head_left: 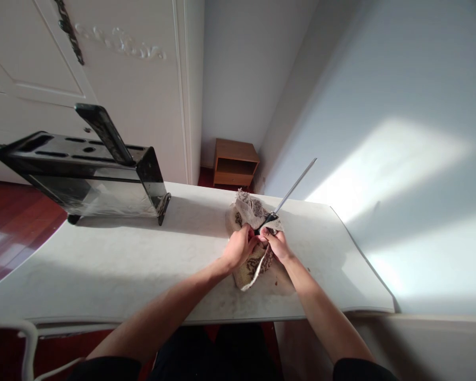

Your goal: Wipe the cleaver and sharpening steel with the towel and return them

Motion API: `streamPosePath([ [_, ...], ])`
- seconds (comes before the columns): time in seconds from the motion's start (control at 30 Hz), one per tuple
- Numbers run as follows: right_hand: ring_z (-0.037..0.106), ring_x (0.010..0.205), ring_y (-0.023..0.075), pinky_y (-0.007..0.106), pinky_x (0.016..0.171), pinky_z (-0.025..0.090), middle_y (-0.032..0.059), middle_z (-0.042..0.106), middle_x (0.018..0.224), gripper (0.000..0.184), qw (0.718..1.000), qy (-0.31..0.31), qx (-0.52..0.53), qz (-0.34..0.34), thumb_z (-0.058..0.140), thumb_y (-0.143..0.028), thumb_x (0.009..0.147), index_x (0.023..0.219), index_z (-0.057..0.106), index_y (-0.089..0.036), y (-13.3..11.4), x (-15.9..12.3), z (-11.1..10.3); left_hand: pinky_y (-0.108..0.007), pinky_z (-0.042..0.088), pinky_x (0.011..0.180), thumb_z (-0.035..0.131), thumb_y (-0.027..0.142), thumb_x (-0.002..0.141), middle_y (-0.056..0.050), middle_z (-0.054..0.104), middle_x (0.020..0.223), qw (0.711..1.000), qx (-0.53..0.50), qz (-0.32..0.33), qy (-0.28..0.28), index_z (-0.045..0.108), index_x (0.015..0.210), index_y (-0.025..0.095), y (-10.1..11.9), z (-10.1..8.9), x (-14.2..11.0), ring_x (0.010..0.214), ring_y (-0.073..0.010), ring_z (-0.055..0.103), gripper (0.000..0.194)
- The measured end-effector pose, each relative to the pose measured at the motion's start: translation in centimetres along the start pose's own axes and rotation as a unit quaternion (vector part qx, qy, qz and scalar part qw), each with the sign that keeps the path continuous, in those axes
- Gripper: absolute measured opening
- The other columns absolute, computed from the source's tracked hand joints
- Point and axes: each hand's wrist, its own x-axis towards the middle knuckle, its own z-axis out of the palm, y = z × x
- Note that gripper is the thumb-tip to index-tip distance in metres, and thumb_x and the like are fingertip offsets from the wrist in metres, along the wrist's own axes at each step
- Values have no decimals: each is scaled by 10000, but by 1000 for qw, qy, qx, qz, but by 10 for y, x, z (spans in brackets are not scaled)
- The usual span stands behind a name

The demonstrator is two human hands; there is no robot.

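A honing steel (295, 184) with a thin metal rod and a black handle points up and away to the right. A patterned beige-brown cloth (248, 267) is bunched under and around its handle, with one edge hanging towards me. My left hand (240, 246) is closed at the butt end of the black handle, its fingertips partly hidden. On the other side, my right hand (276, 244) pinches a fold of the cloth against the handle. Both hands are just above the white tabletop (143, 264).
At the left stands a black-framed knife block (83, 180) with clear sides and one black handle (105, 132) sticking up. A white cabinet (143, 95) is behind it. A small brown nightstand (236, 159) stands beyond the table, and a wall (400, 211) borders the right.
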Motion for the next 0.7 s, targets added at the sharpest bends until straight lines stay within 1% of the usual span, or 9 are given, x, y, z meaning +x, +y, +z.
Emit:
streamPosePath([
  [0.07, 363, 484, 85, 241, 458, 316, -48, 422, 520, 477, 1000, 9, 22, 14, 793, -547, 661, 569, 491, -189, 2, -1, 2, -250, 337, 578, 543, 443, 893, -9, 616, 688, 999, 39, 9, -6, 512, 798, 197, 3, 0, 0, 599, -141, 518, 266],
  [0.13, 350, 459, 83, 241, 440, 301, -58, 391, 497, 496, 998, 35, 40, 33, 796, -545, 655, 556, 457, -197, 3, -1, 4, -247, 317, 570, 512, 463, 909, -8, 605, 687, 998, 56, 21, -20, 529, 791, 196, 6, -2, -1, 595, -136, 507, 292],
  [0.2, 397, 470, 99, 249, 455, 339, -54, 412, 493, 498, 995, 93, 41, 27, 809, -562, 617, 558, 472, -200, 2, 0, 5, -243, 312, 563, 408, 502, 952, -4, 581, 653, 997, 49, 36, -39, 539, 776, 195, 9, -5, -3, 575, -128, 488, 378],
  [0.27, 478, 525, 131, 262, 501, 395, -36, 481, 516, 461, 988, 153, 29, -5, 797, -587, 610, 608, 552, -196, 2, 1, 6, -238, 323, 569, 300, 529, 980, -6, 568, 638, 995, 44, 61, -65, 556, 780, 193, 10, -8, -5, 573, -124, 485, 467],
  [0.33, 529, 574, 161, 277, 531, 425, -15, 541, 538, 431, 983, 182, 13, -19, 764, -597, 646, 667, 620, -191, 1, 2, 5, -238, 328, 570, 262, 547, 982, -14, 571, 641, 989, 62, 95, -98, 580, 812, 192, 11, -9, -7, 573, -126, 494, 506],
  [0.43, 585, 644, 196, 304, 590, 470, 24, 630, 609, 387, 980, 197, -3, -17, 750, -555, 684, 707, 667, -178, 2, 3, 5, -255, 312, 553, 264, 559, 975, -35, 585, 645, 973, 108, 156, -134, 591, 825, 188, 9, -8, -9, 559, -137, 508, 516],
  [0.53, 633, 755, 224, 333, 689, 503, 53, 699, 762, 356, 980, 192, 15, -43, 716, -525, 733, 797, 698, -176, 1, 3, 8, -269, 321, 554, 258, 537, 983, -53, 615, 670, 964, 123, 191, -137, 580, 819, 187, 8, -4, -11, 569, -149, 539, 503],
  [0.63, 643, 770, 232, 344, 706, 505, 56, 707, 776, 337, 981, 184, 15, -52, 701, -521, 746, 807, 697, -189, -1, 2, 11, -271, 350, 559, 267, 543, 981, -53, 639, 693, 966, 123, 185, -129, 574, 854, 194, 9, -2, -12, 603, -164, 584, 481],
  [0.7, 639, 783, 233, 346, 734, 505, 53, 707, 778, 344, 980, 192, 0, -60, 730, -530, 710, 775, 689, -195, -2, 2, 12, -272, 362, 560, 285, 532, 979, -53, 658, 719, 969, 134, 168, -123, 567, 898, 199, 10, -1, -13, 630, -175, 610, 443],
])
